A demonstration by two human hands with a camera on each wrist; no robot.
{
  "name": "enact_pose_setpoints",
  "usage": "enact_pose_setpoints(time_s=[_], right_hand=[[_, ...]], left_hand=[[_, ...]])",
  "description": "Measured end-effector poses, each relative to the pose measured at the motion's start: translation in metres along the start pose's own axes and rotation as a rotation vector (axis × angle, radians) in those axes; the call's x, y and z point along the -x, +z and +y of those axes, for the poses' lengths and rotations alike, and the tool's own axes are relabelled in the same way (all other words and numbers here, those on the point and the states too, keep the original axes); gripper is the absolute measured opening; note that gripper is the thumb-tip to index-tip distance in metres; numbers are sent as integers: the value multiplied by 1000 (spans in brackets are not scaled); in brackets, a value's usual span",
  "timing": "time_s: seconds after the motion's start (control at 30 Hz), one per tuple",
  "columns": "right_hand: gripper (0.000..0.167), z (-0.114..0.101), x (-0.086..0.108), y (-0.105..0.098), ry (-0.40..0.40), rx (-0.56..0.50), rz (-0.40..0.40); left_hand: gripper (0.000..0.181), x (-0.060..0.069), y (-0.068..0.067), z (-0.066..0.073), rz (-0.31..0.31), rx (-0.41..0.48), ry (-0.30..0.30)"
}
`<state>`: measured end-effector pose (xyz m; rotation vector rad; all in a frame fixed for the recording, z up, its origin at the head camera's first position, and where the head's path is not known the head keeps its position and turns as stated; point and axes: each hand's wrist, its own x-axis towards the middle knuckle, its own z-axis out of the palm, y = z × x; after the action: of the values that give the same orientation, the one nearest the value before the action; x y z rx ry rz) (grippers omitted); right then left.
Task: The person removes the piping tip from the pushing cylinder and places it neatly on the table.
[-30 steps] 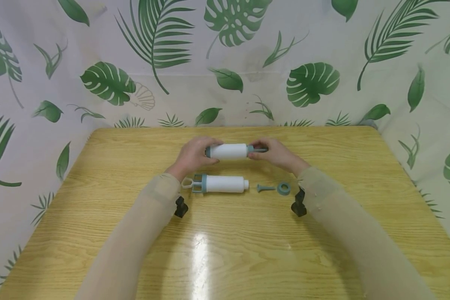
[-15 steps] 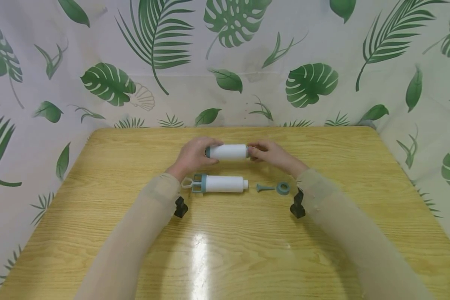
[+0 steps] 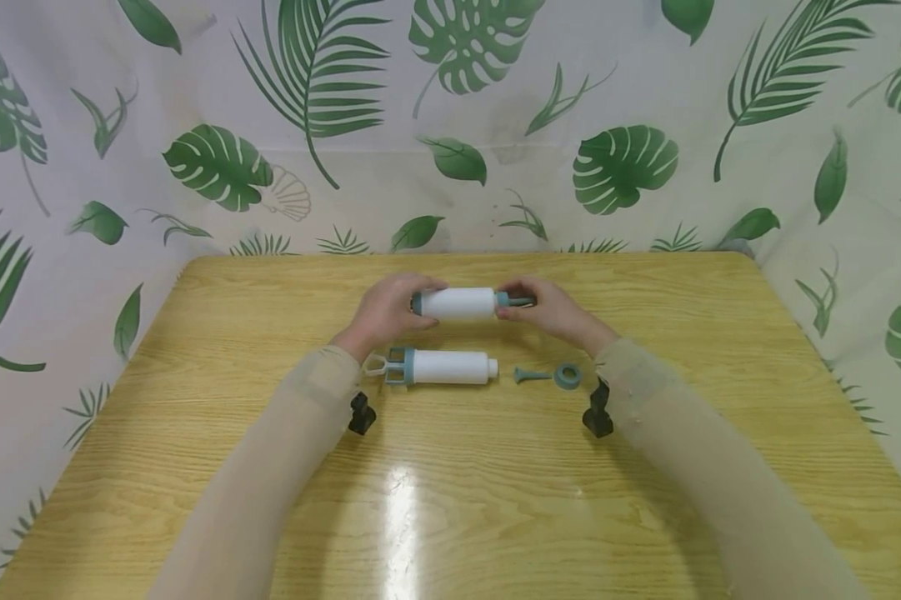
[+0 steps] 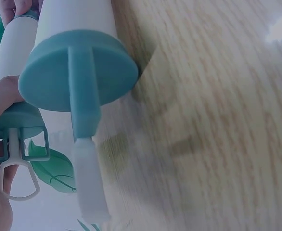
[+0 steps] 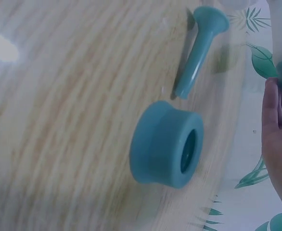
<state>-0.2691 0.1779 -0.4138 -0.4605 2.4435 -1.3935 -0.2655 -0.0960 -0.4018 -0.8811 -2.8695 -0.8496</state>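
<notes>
Above the far part of the table, a white hand-pump-like cylinder (image 3: 459, 304) with teal ends is held level between both hands. My left hand (image 3: 385, 310) grips its left end; the left wrist view shows a teal cap and a white loop handle (image 4: 20, 196) there. At the opposite end, my right hand (image 3: 551, 308) pinches the teal collar (image 3: 502, 300), from which a thin teal nozzle (image 3: 521, 300) points back under the palm. A similar white cylinder (image 3: 450, 367) lies nearer on the table, its handle to the left and a bare white neck to the right.
Right of the lying cylinder are a loose teal nozzle (image 5: 198, 53) and a teal ring cap (image 5: 167, 144). Both lie on the wood-grain table (image 3: 480, 500). A leaf-patterned cloth (image 3: 525, 108) stands behind the table. Black wrist mounts (image 3: 598, 410) hang under the sleeves.
Half a second ago the right fingers were turned over the collar and hid the nozzle; now they have shifted and the nozzle shows again. The left hand and the held cylinder stay put.
</notes>
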Motion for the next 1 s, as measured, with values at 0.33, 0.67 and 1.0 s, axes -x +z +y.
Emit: enact_pose_setpoints(time_s=[0.33,0.67,1.0], right_hand=[[41,4,4,-4,-21,-26,31],[41,4,7,-6,-10,5,18],[42,5,8,-7,3,48,-5]], left_hand=[[54,1,-3,1,-17,4,-38],[50,-2,0,-7,-97,-58,-24],[47,-1,5,-11,-152,-81,-55]])
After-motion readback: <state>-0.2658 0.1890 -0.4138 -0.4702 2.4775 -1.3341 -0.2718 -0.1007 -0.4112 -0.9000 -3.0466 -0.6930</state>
